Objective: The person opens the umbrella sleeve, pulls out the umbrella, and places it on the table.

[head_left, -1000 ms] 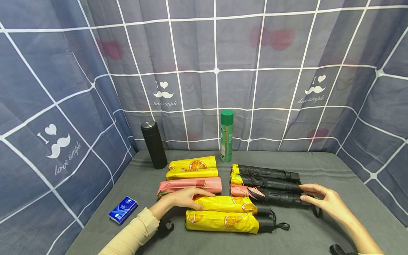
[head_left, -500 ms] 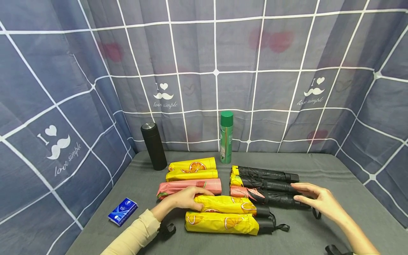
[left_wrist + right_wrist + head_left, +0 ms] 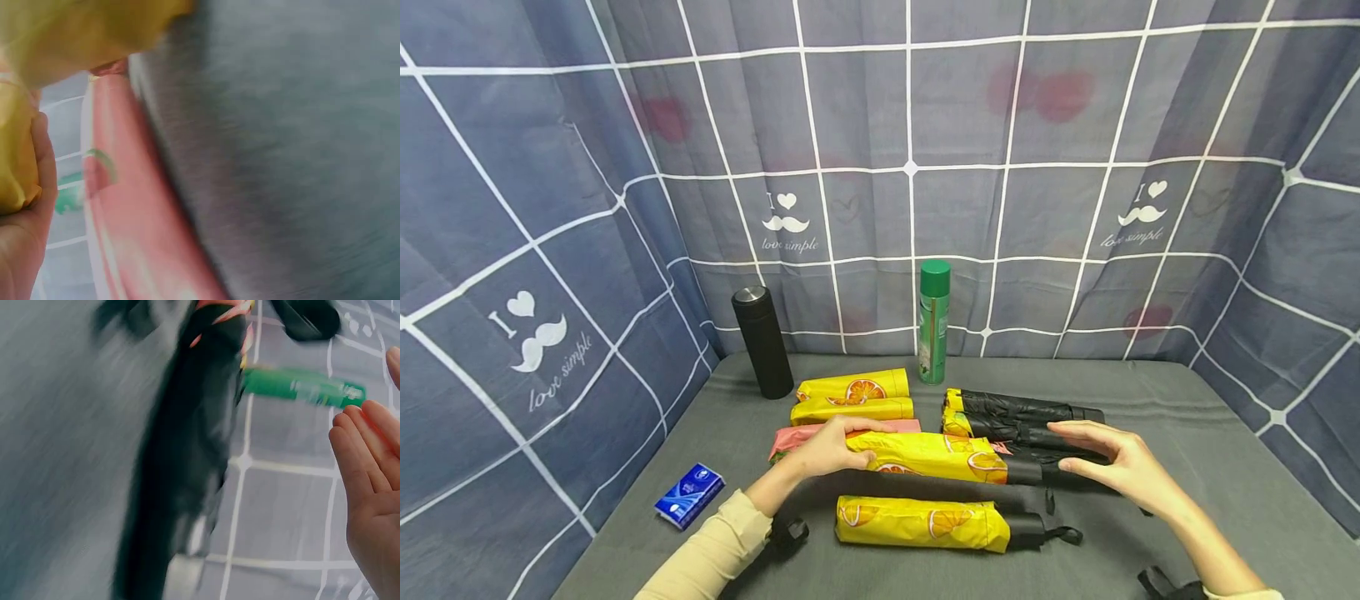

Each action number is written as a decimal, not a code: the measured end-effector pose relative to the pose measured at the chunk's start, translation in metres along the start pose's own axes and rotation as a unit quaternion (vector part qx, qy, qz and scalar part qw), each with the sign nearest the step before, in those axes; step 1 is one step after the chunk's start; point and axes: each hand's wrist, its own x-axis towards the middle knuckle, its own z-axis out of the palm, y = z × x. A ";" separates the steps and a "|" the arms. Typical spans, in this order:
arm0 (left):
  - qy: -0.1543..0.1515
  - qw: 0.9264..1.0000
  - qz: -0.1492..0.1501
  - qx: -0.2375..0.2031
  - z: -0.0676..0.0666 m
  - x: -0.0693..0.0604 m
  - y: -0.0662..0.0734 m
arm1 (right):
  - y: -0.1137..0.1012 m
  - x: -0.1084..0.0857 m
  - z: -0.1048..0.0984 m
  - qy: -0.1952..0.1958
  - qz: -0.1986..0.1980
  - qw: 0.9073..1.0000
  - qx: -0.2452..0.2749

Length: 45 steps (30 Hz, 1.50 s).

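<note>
My left hand (image 3: 827, 450) grips the left end of a folded umbrella (image 3: 936, 457) in a yellow orange-print sleeve, raised off the table. In the left wrist view, the fingers (image 3: 45, 153) curl round the yellow sleeve. The umbrella's black handle points right, towards my right hand (image 3: 1120, 458), whose fingers are spread and hold nothing. Behind it lie a pink sleeve (image 3: 805, 435), partly hidden, and several folded black umbrellas (image 3: 1022, 407), the nearest largely covered. A second yellow-sleeved umbrella (image 3: 917, 523) lies at the front.
Two yellow orange-print sleeves (image 3: 853, 408) lie at the back left. A black thermos (image 3: 763, 346) and a green spray can (image 3: 933, 329) stand along the curtain. A blue tissue pack (image 3: 690, 496) lies at the left on the grey table (image 3: 647, 550).
My left hand has lifted the rear yellow-sleeved umbrella off the table and moved it away from the front one. My right hand has moved left, off the black umbrellas' ends, towards the lifted handle.
</note>
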 end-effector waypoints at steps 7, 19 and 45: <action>0.032 0.999 0.027 0.009 -0.007 0.004 0.023 | -0.020 0.020 0.016 -0.015 -0.071 0.994 0.079; 0.036 0.998 0.041 0.022 -0.009 0.005 0.031 | -0.049 0.032 0.035 0.046 -0.130 0.990 -0.018; 0.029 0.993 0.065 -0.098 -0.019 -0.003 0.006 | -0.032 0.022 0.020 0.087 -0.099 0.984 0.122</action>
